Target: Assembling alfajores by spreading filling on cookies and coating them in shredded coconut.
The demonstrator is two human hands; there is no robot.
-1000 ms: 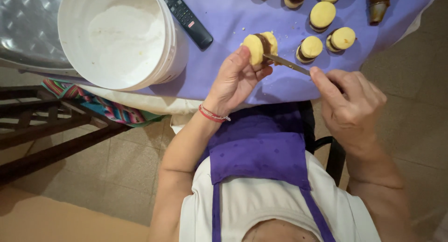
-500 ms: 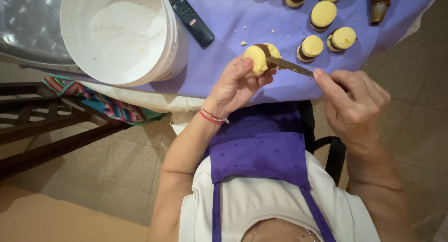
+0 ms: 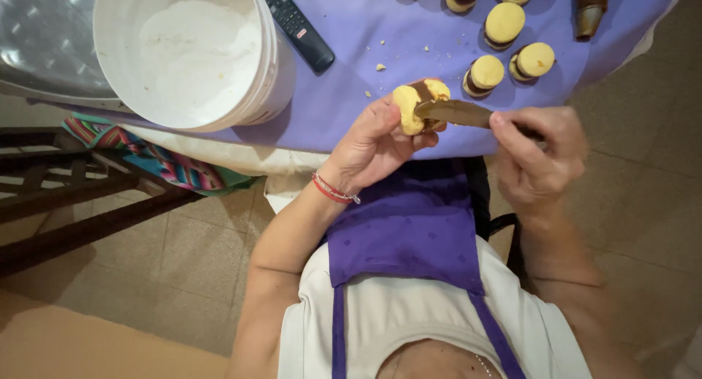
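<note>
My left hand [image 3: 373, 141] holds a round yellow sandwich cookie [image 3: 413, 104] with brown filling showing along its edge. My right hand [image 3: 537, 156] grips a knife [image 3: 457, 113] whose brown-smeared blade lies against the cookie's filling. Both hands hover over the near edge of a table covered in a purple cloth [image 3: 365, 35]. A red bracelet circles my left wrist.
Several filled yellow cookies [image 3: 504, 24] lie on the cloth at the back right, by a brown piping bag tip [image 3: 589, 9]. A white bucket of white powder [image 3: 194, 53] and a black remote control [image 3: 296, 24] stand to the left. Wooden furniture sits low left.
The cookie and knife have shifted slightly down and right, and the blade now rests across the filling edge. My left hand turned the cookie a little.
</note>
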